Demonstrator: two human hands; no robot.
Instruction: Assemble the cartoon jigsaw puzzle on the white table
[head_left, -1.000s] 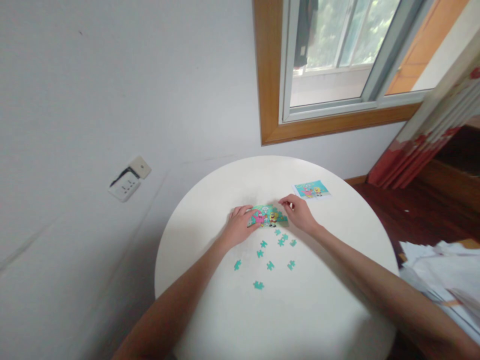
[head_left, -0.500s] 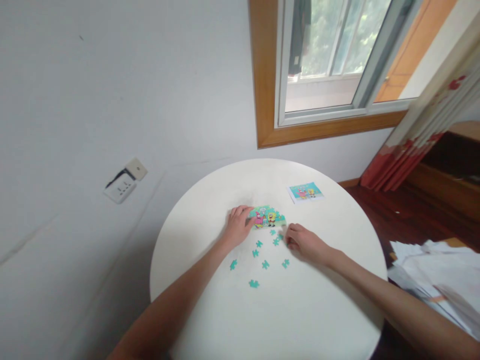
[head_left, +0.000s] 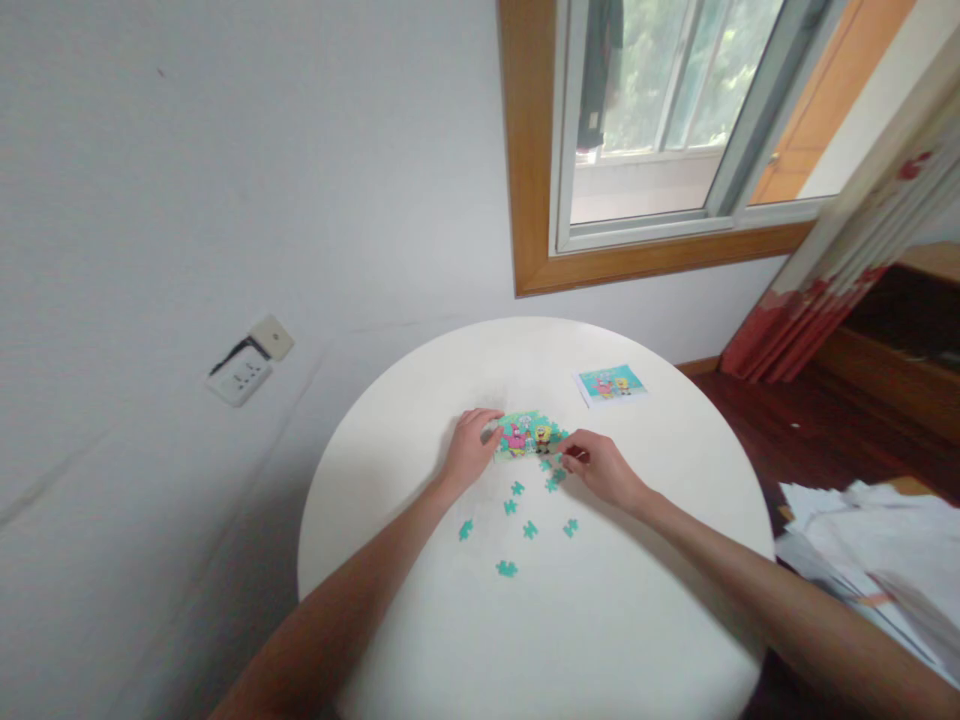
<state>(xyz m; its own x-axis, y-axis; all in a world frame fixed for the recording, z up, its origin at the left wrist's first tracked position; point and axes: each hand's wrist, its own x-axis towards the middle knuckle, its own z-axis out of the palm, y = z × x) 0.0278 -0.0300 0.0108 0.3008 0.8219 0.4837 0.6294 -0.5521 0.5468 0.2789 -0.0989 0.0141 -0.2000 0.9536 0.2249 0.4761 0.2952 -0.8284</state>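
A partly assembled cartoon jigsaw puzzle lies on a round white table. My left hand rests flat against the puzzle's left edge, fingers stretched over it. My right hand is at the puzzle's lower right corner, its fingers pinched on a small teal puzzle piece. Several loose teal puzzle pieces lie face down on the table just in front of the puzzle, between my two forearms.
A small reference picture card lies at the table's far right. A wall socket hangs loose on the white wall at left. A window, a curtain and white papers on the dark floor are to the right.
My right hand went from the puzzle's upper right corner down to the loose pieces, then back up to the puzzle's lower right edge with a piece. The left hand stayed put.
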